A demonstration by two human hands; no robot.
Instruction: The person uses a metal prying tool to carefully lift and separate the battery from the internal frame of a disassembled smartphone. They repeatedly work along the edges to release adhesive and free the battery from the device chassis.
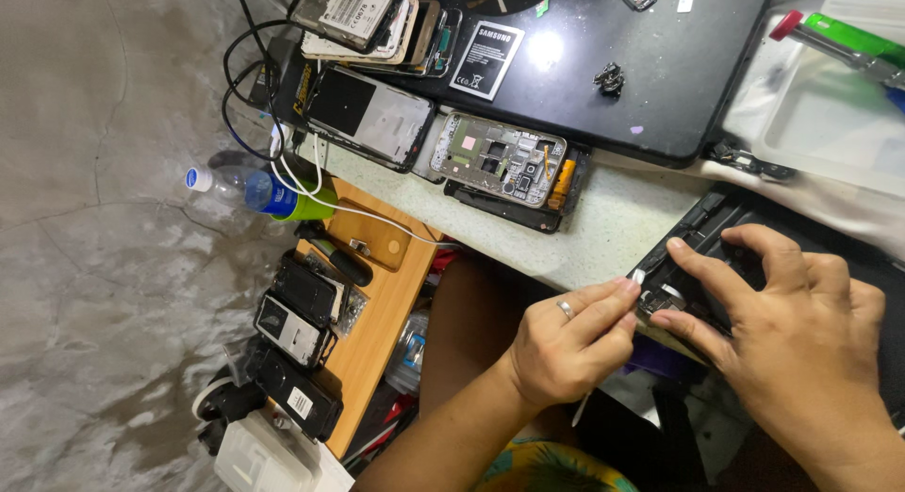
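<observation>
A mottled grey concrete floor (94, 219) fills the view from 7 to 11 o'clock; a pale speckled worktop (603, 233) runs across the middle, and on it toward 1 o'clock lies a large glossy black slab, a closed laptop (650, 68), flat and reflective; at 2 o'clock a translucent white plastic tray (830, 124) holds a tool with a green handle and red cap (830, 30); at 8 o'clock a low wooden shelf (386, 303) carries several small black phone bodies; at 11 o'clock sits a stack of phones and back covers (368, 21), and below it an opened phone frame with bare circuit board (500, 157); a clear bottle with blue label (255, 190) lies at 9 o'clock; at 4 o'clock the right hand (801, 332) spreads its fingers over a dark opened device (693, 275) at the worktop's edge, fingertips pressing it; the left hand (570, 346), ringed, pinches a thin white tool (613, 332) between thumb and forefinger, its tip touching the device.
</observation>
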